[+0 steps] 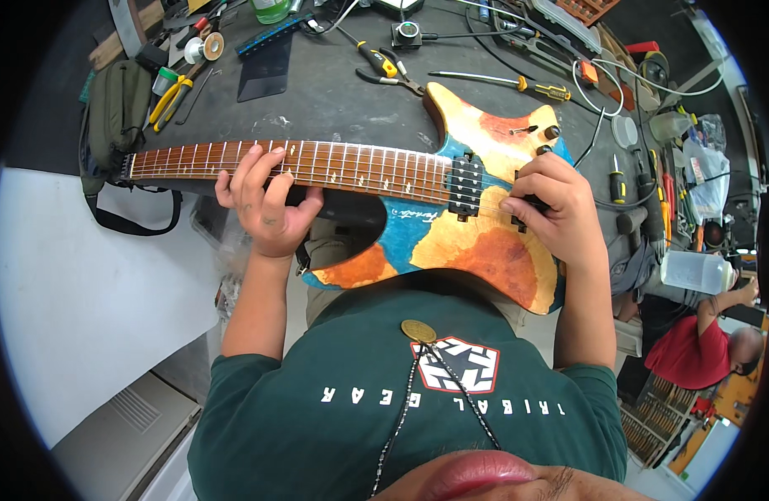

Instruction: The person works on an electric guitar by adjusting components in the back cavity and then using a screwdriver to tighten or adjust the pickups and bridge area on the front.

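Note:
An electric guitar (464, 246) with a blue, tan and reddish-brown body lies across my lap, against my torso. Its long brown fretboard (359, 167) stretches to the left. My left hand (271, 204) is wrapped around the neck, fingertips on the strings and thumb at the near edge. Near the bridge, my right hand (560, 204) rests over the strings with thumb and index finger pinched together; whatever may be between them is hidden. A black pickup (465, 188) sits just left of that hand. Two dark knobs, one of them a black knob (552, 132), are beyond it.
Beyond the guitar, a dark workbench (317, 113) carries pliers (388, 78), a yellow-handled screwdriver (543, 88), yellow-handled cutters (171, 100) and cables. An olive bag (121, 113) lies by the neck's far end. A white panel (92, 275) is at left; a person in red (693, 355) is at right.

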Action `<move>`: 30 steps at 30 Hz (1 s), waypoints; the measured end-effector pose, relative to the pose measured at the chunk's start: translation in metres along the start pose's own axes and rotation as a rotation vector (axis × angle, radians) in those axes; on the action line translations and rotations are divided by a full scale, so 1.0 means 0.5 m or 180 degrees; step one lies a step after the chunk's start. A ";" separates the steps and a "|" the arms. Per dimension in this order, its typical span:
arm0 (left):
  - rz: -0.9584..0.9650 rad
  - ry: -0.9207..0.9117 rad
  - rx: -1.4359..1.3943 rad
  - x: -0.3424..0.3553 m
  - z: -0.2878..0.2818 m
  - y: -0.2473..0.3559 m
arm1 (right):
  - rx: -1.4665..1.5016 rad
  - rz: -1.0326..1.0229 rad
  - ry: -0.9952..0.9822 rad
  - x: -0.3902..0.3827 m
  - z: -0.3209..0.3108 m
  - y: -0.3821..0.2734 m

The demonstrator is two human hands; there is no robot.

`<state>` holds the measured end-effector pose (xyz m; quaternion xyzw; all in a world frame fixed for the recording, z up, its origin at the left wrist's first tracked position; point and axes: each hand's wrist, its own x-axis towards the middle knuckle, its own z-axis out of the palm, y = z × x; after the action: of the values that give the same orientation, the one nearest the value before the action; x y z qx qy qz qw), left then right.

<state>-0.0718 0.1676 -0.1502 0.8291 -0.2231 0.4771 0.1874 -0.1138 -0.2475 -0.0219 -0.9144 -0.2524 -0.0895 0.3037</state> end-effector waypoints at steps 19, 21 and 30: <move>-0.0009 -0.0034 0.0088 -0.008 0.004 -0.007 | -0.1178 0.0655 0.0554 0.042 -0.054 0.063; 0.0009 -0.0017 0.0063 -0.006 0.005 -0.005 | -0.1322 0.0766 0.0423 0.048 -0.048 0.067; -0.0020 0.0032 -0.0042 -0.015 -0.002 -0.006 | -0.0873 0.1644 0.1435 -0.039 -0.189 0.181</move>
<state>-0.0740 0.1718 -0.1564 0.8262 -0.2228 0.4792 0.1955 -0.0848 -0.3746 0.0013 -0.9374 0.0743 -0.2422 0.2389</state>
